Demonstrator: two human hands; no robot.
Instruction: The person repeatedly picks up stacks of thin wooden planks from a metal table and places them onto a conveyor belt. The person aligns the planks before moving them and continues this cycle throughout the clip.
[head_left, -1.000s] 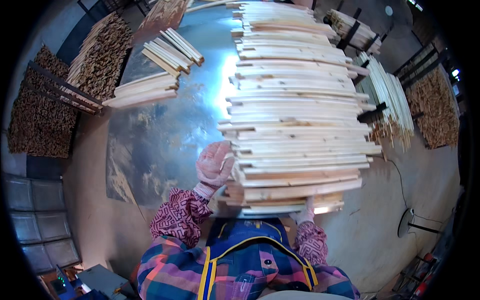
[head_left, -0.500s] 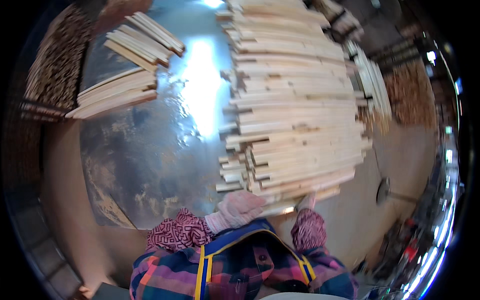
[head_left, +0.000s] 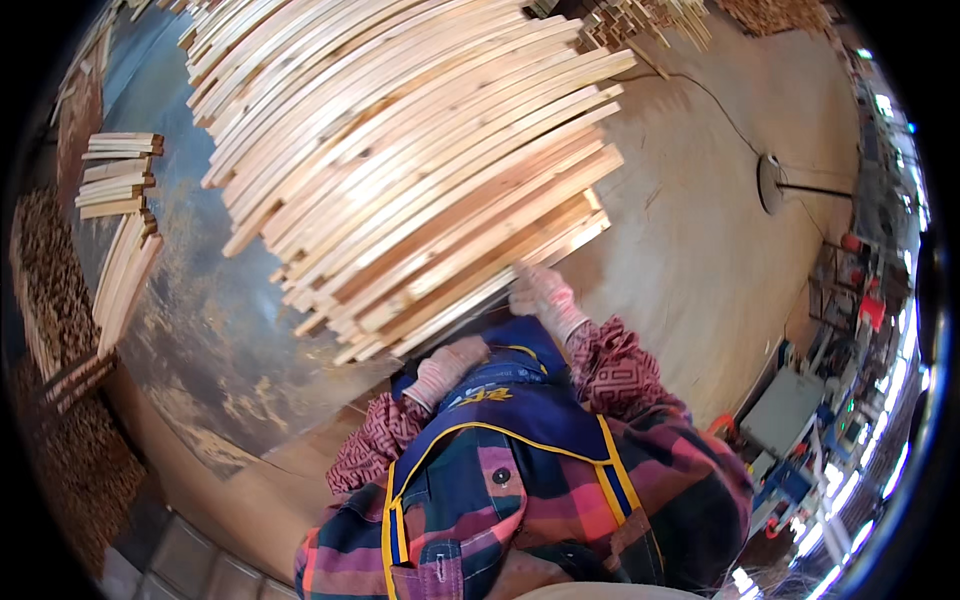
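Wooden strips lie in dozens before two gloved hands.

The head-worn fisheye looks down from close above the apron, facing the wooden strips beyond.

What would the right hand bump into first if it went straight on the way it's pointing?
Most likely the near edge of the stacked planks, just beyond the right hand; it may be touching them, as depth is unclear.
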